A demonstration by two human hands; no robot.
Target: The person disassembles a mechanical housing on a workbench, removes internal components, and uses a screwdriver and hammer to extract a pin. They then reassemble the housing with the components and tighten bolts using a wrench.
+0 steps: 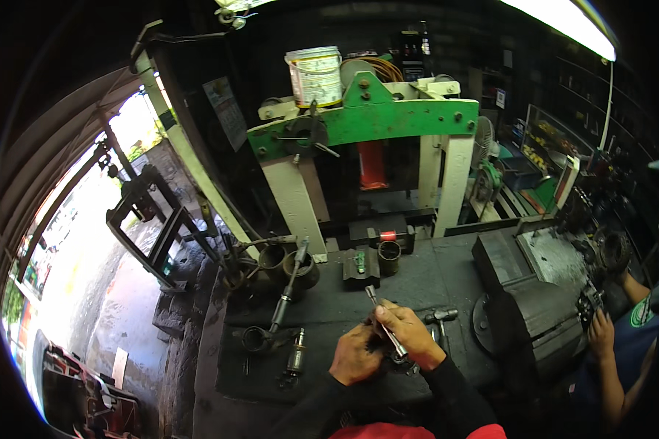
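Observation:
Both hands are close together over the dark workbench (322, 395). My right hand (411, 338) is closed around a slim chrome wrench (372, 295), which slants across the fingers and points away from me. Pressed against it, my left hand (356, 356) has curled fingers round something dark that the hands mostly hide. A little metal shows under the right palm. Left of my hands lies a shiny cylindrical part (296, 353) with a dark end. A hammer (441, 317) rests just right of my right hand.
Beyond my hands stand a dark block (361, 276) and a metal cup (389, 260). A long rod tool (291, 287) lies at left. A green press frame (410, 121) carries a white bucket (315, 77). Another person's hand (601, 333) works beside a large machine (549, 300) at right.

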